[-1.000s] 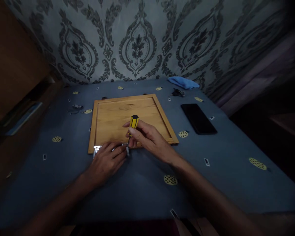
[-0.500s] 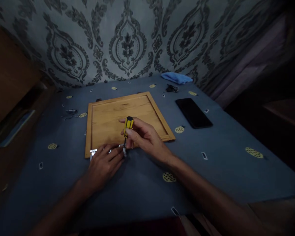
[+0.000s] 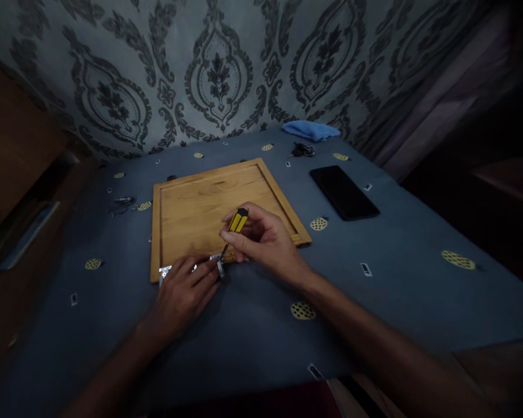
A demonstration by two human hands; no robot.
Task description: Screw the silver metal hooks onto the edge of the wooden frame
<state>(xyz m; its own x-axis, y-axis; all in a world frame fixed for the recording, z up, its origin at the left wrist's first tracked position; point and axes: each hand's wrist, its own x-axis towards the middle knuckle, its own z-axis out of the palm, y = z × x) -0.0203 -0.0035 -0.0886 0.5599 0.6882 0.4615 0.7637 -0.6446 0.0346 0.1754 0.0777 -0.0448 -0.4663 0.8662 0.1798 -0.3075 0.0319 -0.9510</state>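
Note:
A framed wooden panel [image 3: 209, 209] lies flat on the table. Along its near edge is a shiny metal fitting [image 3: 164, 271], mostly covered by my left hand [image 3: 186, 287]; its exact kind cannot be made out. The fingers of that hand are bent over the fitting and press it against the edge. My right hand [image 3: 268, 241] is closed around the yellow and black handle of a screwdriver [image 3: 238, 222]. The tool tilts, its handle leaning right, and its thin shaft points down at the fitting's right end, beside my left fingertips. The exact tip contact is too small to see.
A black phone [image 3: 344, 193] lies right of the panel. Behind it are a small dark object [image 3: 303, 150] and a blue cloth [image 3: 311, 130]. Small metal items [image 3: 123, 201] lie at left on the patterned blue tablecloth [image 3: 244, 348]. The patterned wall [image 3: 220, 69] stands behind.
The screwdriver's handle has swung to the right, from nearly upright to tilted, with my right hand shifting along. My left hand stays on the fitting. The view has shifted slightly.

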